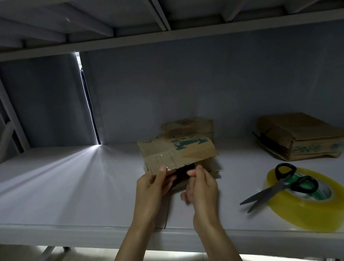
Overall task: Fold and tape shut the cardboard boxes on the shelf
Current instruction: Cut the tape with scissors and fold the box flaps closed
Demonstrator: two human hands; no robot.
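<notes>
A small brown cardboard box [177,153] with blue print lies on the white shelf [66,184], its open end facing me. Clear tape runs across its upper side. My left hand [153,187] grips the box's near left edge, thumb on the taped flap. My right hand [200,189] pinches at the opening's near edge, fingers curled and slightly blurred. A second cardboard box [189,126] stands right behind the first. A third, flattened-looking box [301,136] lies at the back right.
A big roll of yellowish clear tape [315,206] lies at the front right of the shelf. Black-handled scissors [279,187] rest across it, blades pointing left. An upper shelf hangs close overhead. Light leaks through a gap in the back wall [88,96].
</notes>
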